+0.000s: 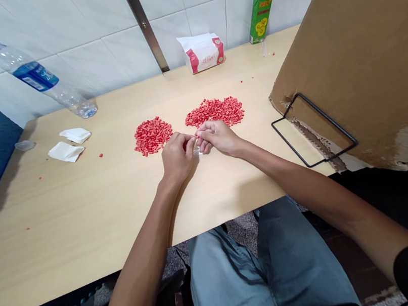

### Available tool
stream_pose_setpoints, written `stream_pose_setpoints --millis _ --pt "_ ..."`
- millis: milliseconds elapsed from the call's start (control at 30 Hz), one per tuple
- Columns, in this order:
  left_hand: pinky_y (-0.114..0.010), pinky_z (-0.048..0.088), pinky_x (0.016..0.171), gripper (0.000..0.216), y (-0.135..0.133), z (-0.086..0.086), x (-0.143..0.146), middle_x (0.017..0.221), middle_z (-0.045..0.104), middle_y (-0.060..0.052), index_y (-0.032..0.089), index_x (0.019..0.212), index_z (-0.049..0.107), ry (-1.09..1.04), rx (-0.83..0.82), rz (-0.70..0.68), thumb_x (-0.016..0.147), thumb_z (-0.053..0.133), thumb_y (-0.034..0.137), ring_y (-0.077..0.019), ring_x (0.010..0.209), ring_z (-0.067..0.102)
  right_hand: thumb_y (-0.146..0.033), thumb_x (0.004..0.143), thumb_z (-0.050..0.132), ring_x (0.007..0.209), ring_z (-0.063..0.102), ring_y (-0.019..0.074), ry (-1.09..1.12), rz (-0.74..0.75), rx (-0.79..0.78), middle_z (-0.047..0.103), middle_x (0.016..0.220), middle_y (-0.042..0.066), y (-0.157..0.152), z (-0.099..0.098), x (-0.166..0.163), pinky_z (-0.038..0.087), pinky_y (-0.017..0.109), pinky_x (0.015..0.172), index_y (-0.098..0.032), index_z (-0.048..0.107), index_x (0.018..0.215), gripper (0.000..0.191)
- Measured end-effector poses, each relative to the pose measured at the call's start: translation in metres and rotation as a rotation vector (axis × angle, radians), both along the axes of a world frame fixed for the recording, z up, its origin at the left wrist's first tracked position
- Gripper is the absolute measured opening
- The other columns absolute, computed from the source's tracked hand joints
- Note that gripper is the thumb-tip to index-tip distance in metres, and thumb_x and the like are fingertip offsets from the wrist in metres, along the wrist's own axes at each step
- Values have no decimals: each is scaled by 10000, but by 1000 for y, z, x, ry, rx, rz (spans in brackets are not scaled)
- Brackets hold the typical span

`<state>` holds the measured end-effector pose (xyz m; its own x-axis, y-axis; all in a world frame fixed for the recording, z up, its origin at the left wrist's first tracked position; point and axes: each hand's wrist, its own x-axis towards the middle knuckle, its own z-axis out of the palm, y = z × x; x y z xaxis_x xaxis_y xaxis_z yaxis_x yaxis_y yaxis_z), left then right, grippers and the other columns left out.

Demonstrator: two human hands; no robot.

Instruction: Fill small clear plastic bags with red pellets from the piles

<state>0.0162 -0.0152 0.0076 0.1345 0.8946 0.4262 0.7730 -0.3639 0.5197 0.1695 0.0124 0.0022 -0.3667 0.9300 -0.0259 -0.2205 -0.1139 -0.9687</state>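
My left hand (177, 158) and my right hand (219, 138) meet at the fingertips above the light wooden table (85, 232). Between them they pinch a small pale piece (196, 146), mostly hidden by my fingers. Two heaps of small red plastic pellets lie just beyond: one (153, 136) by my left hand, the other (214, 112) past my right hand. My left hand is nearest the left heap, but neither hand touches a heap.
A clear water bottle (37, 75) lies at the back left, near two crumpled tissues (66, 151). A tissue pack (202, 52) and a green drink carton (259, 18) stand by the tiled wall. A large cardboard panel (358, 58) with a black wire frame (313, 129) stands at the right.
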Motion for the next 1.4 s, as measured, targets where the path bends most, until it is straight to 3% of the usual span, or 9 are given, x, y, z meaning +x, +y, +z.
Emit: stream_pose_setpoints --millis 233,533,1400 --pt "-287 443 679 149 0 1 2 777 661 -22 187 802 699 -180 -30 -47 855 591 276 -143 702 581 -147 900 556 463 615 79 49 32 -67 634 559 -23 1 6 5 517 166 455 -132 538 798 105" --pt "-272 457 642 140 1 -2 1 760 699 -14 197 803 737 -244 -5 -54 825 644 301 -131 663 593 -146 904 557 459 618 83 54 109 -78 641 590 -10 2 9 11 510 164 433 -114 551 790 119" --pt "-257 444 616 170 1 -4 3 713 696 -20 184 744 728 -217 80 -62 829 639 301 -122 628 598 -188 883 595 434 597 92 55 194 -32 642 594 -13 6 2 15 502 185 390 -123 536 812 113"
